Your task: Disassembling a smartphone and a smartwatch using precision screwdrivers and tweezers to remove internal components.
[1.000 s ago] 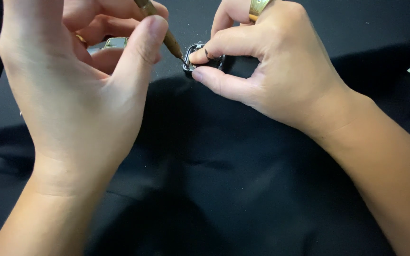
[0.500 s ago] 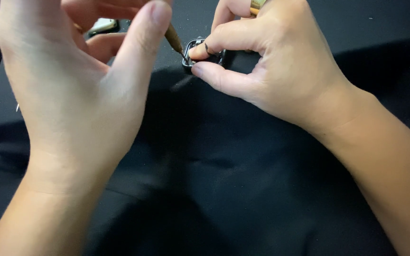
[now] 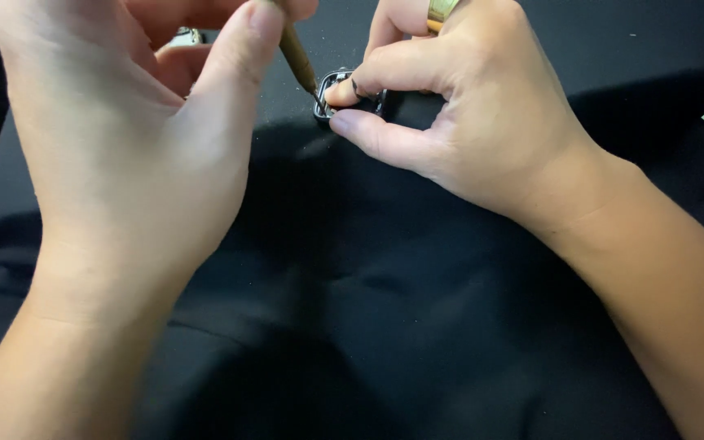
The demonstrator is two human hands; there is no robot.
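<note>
Head view: black cloth covers whole surface; left hand fingers pinch brown tool, right hand fingers pinch metal buckle

Small metal buckle (pinched), brown tool touching.

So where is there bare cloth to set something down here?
The black cloth lies bare between the two forearms, below the left hand and right hand. It is crowded at the top, where the brown tool meets the small dark frame.
</note>
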